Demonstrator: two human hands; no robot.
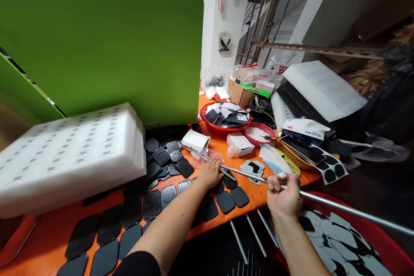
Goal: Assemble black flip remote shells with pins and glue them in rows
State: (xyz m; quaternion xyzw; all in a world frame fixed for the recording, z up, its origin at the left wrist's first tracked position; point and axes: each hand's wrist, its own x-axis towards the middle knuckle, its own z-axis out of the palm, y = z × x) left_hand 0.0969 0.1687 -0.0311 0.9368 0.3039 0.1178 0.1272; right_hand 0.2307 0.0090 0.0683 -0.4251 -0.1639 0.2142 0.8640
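Note:
A long thin metal rod (pixel 349 210) slants across the view, from the small white box on the table out to the lower right edge. My left hand (pixel 209 174) is closed around its far part, over the table. The end of a second short metal piece shows beside those fingers. Farther along, my right hand (pixel 285 194) grips the same rod, palm up with bent fingers, just off the table edge. Below and around my left arm lie rows of black hinged flat pieces (pixel 225 202), some with ridged round patterns. White die-cut pieces (pixel 252 170) lie between the hands.
An orange table (pixel 258 196) carries a white foam block (pixel 74 155) before a green panel (pixel 129 51). Red basins (pixel 223 128) and a yellow basket (pixel 293 155) stand behind. A red tub (pixel 393 252) of white cut pieces sits lower right. Metal legs (pixel 238 241) project below the table.

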